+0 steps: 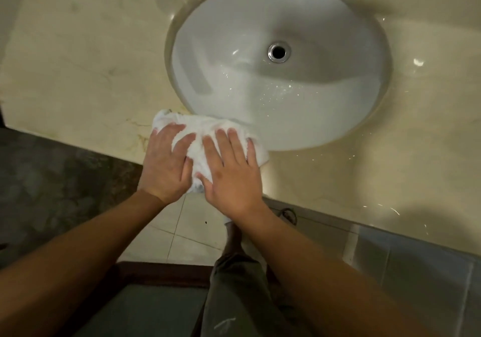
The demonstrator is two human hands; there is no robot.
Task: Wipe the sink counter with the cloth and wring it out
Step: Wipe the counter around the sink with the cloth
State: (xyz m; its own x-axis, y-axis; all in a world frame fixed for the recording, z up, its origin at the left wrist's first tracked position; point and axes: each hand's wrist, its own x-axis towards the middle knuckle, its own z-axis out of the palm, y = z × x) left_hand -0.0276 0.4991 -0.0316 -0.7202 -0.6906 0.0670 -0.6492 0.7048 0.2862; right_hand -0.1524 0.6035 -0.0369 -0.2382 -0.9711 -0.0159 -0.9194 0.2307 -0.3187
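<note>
A crumpled white terry cloth (200, 131) lies on the glossy beige marble worktop (78, 58), on the narrow strip between the near rim of the oval white ceramic sink basin (260, 97) and the worktop's front edge. Its far edge reaches the basin rim and slightly overlaps it; its near part bunches at the front edge of the worktop.

Both hands lie on top of the cloth, side by side. The left hand (166, 164) presses the part of the cloth farther from the basin's middle, with fingers straight and spread, palm down. The right hand (231, 170) presses the part nearest the basin rim, fingers also straight and spread. Neither grip closes round the cloth: both are flat and open, bearing down on it and pinching nothing. The cloth shows between the two thumbs and beyond the fingertips towards the basin, and a corner sticks out past the left hand's fingers.

Water droplets glint on the basin wall nearest the cloth. The round chrome drain (279, 51) sits in the basin's bottom, well apart from the cloth. Pale floor tiles (166, 235) show below the worktop's front edge.
</note>
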